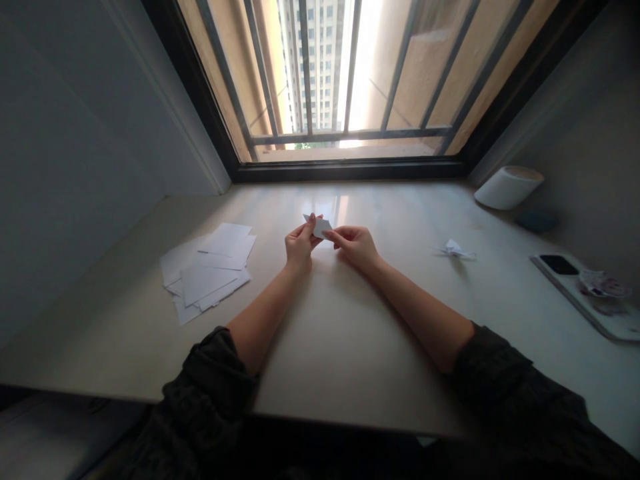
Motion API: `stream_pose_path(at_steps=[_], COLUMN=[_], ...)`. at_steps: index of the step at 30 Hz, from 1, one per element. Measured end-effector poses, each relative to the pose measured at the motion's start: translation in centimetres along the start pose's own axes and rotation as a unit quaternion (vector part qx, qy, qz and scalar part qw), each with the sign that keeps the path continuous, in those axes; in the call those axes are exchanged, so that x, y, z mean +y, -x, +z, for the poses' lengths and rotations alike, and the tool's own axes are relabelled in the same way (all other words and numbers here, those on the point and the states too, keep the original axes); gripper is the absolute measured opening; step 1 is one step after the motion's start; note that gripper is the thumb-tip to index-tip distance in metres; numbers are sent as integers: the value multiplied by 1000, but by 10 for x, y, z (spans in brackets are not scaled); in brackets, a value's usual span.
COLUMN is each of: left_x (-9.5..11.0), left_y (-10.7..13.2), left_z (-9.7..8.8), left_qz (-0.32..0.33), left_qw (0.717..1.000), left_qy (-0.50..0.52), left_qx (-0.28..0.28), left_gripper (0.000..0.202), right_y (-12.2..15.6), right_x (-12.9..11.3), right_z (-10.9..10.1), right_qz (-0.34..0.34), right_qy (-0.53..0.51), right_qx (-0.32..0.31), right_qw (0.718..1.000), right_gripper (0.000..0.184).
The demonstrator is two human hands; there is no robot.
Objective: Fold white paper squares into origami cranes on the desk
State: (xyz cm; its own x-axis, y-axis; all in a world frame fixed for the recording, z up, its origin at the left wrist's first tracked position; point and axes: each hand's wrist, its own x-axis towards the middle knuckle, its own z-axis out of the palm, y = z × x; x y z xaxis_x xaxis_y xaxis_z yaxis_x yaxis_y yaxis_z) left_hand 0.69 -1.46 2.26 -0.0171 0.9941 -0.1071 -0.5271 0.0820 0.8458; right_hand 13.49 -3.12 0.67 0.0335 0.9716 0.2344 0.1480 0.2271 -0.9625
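White loose sheets of paper (207, 267) lie fanned in an untidy pile on the left part of the pale, smooth bench (340, 340), well apart from the hands. To their right, near the middle of the bench and toward the barred window, is the left hand (299, 245), its forearm bare and a dark sleeve bunched at the elbow. Its fingers (311, 221) are closed in a pinch on the left side of a small folded piece of white paper (320, 227), thumb and fingertips pressed against it. This piece is held between the two hands, with a pointed corner toward the window.

The right hand (356, 245) meets it from the other side. Its fingers (332, 235) are drawn together and nip the lower right edge of the same piece, so both hands grip it at once and come close to each other. Farther right, apart from the hands, a small crumpled white paper shape (455, 250) lies on the bench. Beyond it, near the right wall, a white cylindrical roll (507, 188) lies tilted, with a dark bluish lump (537, 221) just beside it; what that lump is cannot be told. At the far right lies a flat white rectangular device with a black panel (575, 287), with something small and patterned resting on it.
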Motion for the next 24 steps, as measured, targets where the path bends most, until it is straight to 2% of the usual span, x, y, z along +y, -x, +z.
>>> stream_pose_path(at_steps=[20,24], left_x=[3,6], left_y=[-2,-8], left_z=[2,-2], left_qz=[3,14], left_qw=[999,998], left_qy=[24,35], left_qx=[35,47], left_gripper=[29,26], right_y=[2,4], right_x=[-4,-4], right_z=[2,1], right_qz=[10,17], right_qy=[3,7], right_qx=[2,6], right_qw=[1000,1000], right_gripper=[41,42])
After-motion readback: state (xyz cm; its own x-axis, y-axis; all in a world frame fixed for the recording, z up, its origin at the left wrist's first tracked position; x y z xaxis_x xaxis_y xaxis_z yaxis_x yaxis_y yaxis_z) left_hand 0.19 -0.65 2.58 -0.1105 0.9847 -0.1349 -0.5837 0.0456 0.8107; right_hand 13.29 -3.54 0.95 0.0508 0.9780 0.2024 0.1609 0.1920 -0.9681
